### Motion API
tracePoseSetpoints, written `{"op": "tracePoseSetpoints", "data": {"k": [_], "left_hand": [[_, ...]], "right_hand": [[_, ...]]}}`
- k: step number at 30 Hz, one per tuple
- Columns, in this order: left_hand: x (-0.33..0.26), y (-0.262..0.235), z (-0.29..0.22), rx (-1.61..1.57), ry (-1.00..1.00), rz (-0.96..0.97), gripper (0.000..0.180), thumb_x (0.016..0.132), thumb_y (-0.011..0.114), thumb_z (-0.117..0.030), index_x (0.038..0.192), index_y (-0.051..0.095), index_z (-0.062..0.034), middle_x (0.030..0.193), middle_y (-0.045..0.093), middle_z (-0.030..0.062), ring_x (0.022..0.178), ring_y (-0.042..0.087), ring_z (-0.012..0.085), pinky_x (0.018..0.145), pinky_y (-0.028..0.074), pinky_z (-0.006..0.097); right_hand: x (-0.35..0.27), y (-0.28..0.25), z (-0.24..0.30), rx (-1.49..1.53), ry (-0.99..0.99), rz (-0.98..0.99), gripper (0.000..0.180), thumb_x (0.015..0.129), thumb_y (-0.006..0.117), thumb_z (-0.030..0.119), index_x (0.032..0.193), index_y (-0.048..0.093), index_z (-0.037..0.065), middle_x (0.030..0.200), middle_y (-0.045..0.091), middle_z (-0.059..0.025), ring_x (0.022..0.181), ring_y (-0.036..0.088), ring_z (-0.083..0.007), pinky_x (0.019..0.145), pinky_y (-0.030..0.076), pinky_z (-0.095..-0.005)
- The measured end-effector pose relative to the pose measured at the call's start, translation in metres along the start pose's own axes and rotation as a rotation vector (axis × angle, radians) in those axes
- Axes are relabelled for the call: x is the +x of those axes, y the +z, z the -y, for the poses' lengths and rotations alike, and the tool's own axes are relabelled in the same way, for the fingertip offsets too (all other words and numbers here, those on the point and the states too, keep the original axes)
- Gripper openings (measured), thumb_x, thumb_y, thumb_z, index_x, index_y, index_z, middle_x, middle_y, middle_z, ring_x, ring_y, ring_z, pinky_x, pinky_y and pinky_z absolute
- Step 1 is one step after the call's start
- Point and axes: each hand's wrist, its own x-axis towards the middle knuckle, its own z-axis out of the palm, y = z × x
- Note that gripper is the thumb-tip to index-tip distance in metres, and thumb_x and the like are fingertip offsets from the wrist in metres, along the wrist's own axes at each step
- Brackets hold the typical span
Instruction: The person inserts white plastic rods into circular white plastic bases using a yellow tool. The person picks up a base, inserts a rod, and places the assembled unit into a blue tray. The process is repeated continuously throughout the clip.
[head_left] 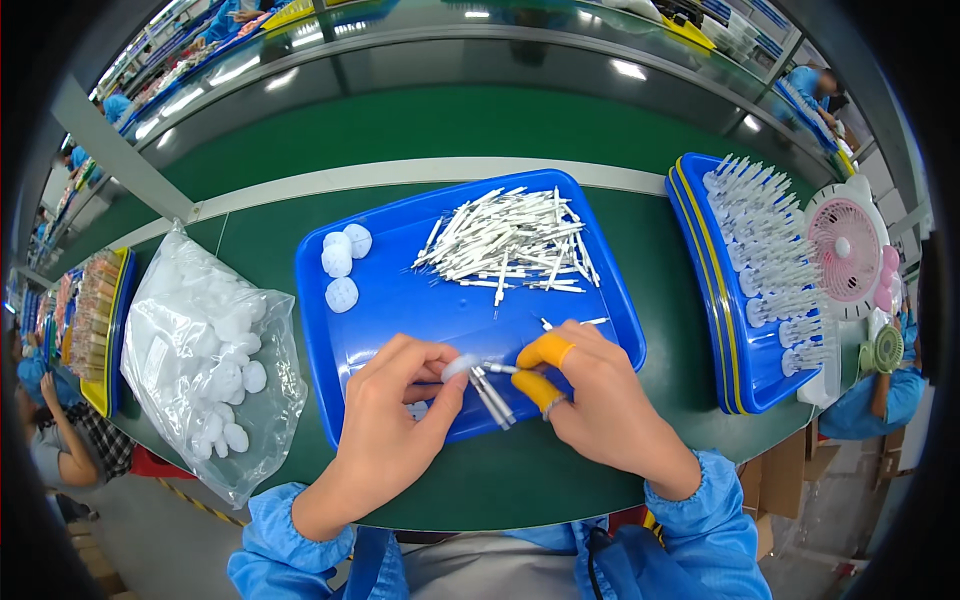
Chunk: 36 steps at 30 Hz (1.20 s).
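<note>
My left hand pinches a small whitish round holder between thumb and fingertips. Several slim white-and-silver rods stick out of it, pointing down and to the right. Yellow finger cots cover the thumb and forefinger of my right hand, which grips one thin white rod with its tip at the holder. Both hands are over the near part of a blue tray. A heap of similar rods lies in its far right. Several loose round holders sit at its left; another is partly hidden by my left hand.
At left lies a clear plastic bag of white round holders. Stacked blue and yellow trays at right carry rows of rod-filled holders. Beyond them stand a pink-and-white fan and a small green fan. A green conveyor belt runs behind.
</note>
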Motion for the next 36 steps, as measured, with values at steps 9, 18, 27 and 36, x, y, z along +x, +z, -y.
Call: {"op": "tracePoseSetpoints", "data": {"k": [9, 18, 27, 36], "left_hand": [[0.0, 0.001, 0.0, 0.118, 0.138, 0.022, 0.017, 0.092, 0.073, 0.006, 0.109, 0.073, 0.0029, 0.103, 0.068, 0.0099, 0.089, 0.071, 0.0166, 0.077, 0.066, 0.031], [-0.002, 0.005, 0.002, 0.099, 0.079, -0.032, 0.015, 0.092, 0.076, 0.004, 0.105, 0.07, 0.0021, 0.098, 0.066, 0.0123, 0.085, 0.075, 0.0229, 0.073, 0.067, 0.034], [0.0, 0.004, 0.005, 0.154, 0.178, -0.007, 0.017, 0.092, 0.075, 0.003, 0.108, 0.069, 0.0021, 0.099, 0.066, 0.0132, 0.087, 0.075, 0.0249, 0.074, 0.067, 0.036], [-0.001, 0.004, 0.004, 0.151, 0.137, -0.001, 0.018, 0.091, 0.077, 0.001, 0.107, 0.069, 0.0026, 0.097, 0.067, 0.0137, 0.086, 0.074, 0.0249, 0.074, 0.067, 0.036]], "right_hand": [[-0.006, 0.002, 0.0, 0.054, -0.147, 0.123, 0.053, 0.07, 0.068, -0.008, 0.123, 0.072, -0.008, 0.101, 0.059, -0.0163, 0.096, 0.058, -0.0354, 0.089, 0.048, -0.0466], [-0.003, -0.002, 0.004, -0.02, -0.169, 0.053, 0.052, 0.07, 0.066, -0.013, 0.121, 0.075, -0.005, 0.091, 0.06, -0.0159, 0.087, 0.057, -0.0348, 0.082, 0.046, -0.043], [-0.003, -0.002, 0.0, -0.046, -0.142, 0.146, 0.034, 0.067, 0.071, -0.006, 0.1, 0.073, -0.013, 0.1, 0.057, -0.0162, 0.098, 0.056, -0.0347, 0.096, 0.047, -0.0473], [-0.004, 0.001, -0.001, -0.046, -0.166, 0.096, 0.033, 0.065, 0.073, -0.007, 0.097, 0.073, -0.013, 0.099, 0.058, -0.0173, 0.097, 0.057, -0.0355, 0.096, 0.048, -0.0481]]}}
